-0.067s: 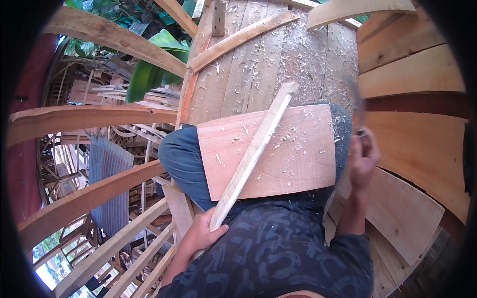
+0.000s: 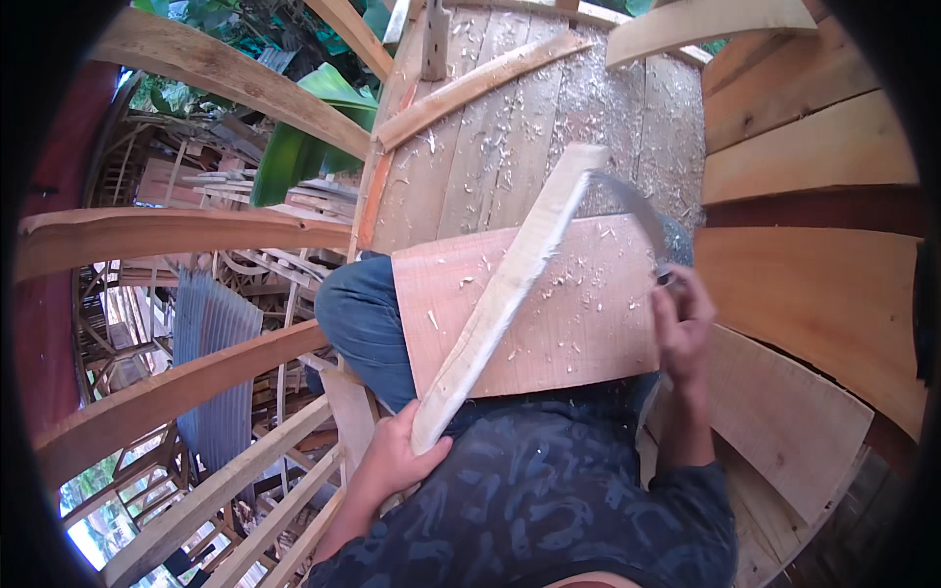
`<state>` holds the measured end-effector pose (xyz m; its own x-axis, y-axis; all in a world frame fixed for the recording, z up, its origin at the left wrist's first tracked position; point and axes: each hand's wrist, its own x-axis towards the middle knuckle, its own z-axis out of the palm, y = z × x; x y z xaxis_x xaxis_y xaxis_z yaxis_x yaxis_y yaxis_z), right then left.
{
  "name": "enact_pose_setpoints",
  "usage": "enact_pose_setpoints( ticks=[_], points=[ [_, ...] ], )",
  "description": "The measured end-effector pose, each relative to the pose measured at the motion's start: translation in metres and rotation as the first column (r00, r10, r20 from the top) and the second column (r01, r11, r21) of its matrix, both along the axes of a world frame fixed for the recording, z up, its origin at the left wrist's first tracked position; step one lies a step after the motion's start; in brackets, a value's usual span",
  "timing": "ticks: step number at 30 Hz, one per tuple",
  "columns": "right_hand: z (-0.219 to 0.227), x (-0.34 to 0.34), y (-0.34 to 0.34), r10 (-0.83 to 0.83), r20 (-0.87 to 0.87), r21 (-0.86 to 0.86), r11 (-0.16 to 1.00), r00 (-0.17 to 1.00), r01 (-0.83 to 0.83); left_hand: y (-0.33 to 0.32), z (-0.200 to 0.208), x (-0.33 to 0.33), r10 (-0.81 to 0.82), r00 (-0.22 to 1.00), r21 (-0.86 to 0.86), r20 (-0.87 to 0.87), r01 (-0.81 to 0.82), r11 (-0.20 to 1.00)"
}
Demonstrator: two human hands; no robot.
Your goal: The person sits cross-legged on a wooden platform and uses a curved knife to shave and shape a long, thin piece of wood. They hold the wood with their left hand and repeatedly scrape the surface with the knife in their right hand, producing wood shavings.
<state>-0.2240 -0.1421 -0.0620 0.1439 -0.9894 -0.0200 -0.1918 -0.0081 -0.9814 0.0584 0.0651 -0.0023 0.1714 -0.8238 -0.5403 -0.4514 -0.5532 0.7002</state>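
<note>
A long pale wooden stick (image 2: 500,304) slants over my lap, its lower end gripped by my left hand (image 2: 397,453) against my body. Beneath it a flat pinkish board (image 2: 598,333) lies across my crossed legs, dotted with shavings. My right hand (image 2: 686,318) is closed round the handle of a curved knife (image 2: 639,211). The knife's blade, slightly blurred, reaches up and left, its tip close to the stick's far end; whether it touches cannot be told. The fingers of my left hand are partly hidden behind the stick.
Shavings litter the plank floor (image 2: 520,108) ahead. A loose wooden strip (image 2: 480,88) lies there beside a short upright post (image 2: 434,44). Curved ribs (image 2: 186,232) cross on the left, above stacked lumber and corrugated sheet (image 2: 216,363). Planks (image 2: 804,304) wall the right side.
My right hand has swung left and slightly down, carrying the curved knife toward the stick. The stick's far end has risen and shifted a little right, its face turned somewhat.
</note>
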Motion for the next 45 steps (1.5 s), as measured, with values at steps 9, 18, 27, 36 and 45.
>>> enact_pose_setpoints(
  ticks=[9,18,27,36,45],
  points=[
    [0.019,0.075,0.004,-0.071,0.655,0.127,0.992,0.752,-0.017,-0.081,-0.002,-0.023,-0.112,0.948,-0.284,0.297,0.200,0.938],
    [0.041,0.080,-0.003,-0.136,0.614,0.156,0.987,0.778,0.050,-0.112,-0.003,-0.040,-0.266,0.940,-0.317,-0.212,0.191,0.929],
    [0.042,0.078,0.001,0.004,0.559,0.132,0.987,0.829,-0.094,-0.121,-0.028,-0.024,-0.094,0.488,-0.008,-0.868,0.175,0.985],
    [0.041,0.044,-0.001,0.124,-0.415,-0.305,0.914,0.901,-0.267,-0.130,-0.009,-0.018,-0.119,0.661,-0.088,-0.741,0.080,0.993],
    [0.039,0.019,-0.024,-0.174,-0.634,-0.576,0.757,0.754,-0.309,-0.117,0.009,-0.026,-0.193,0.784,-0.172,-0.590,0.112,0.979]
  ],
)
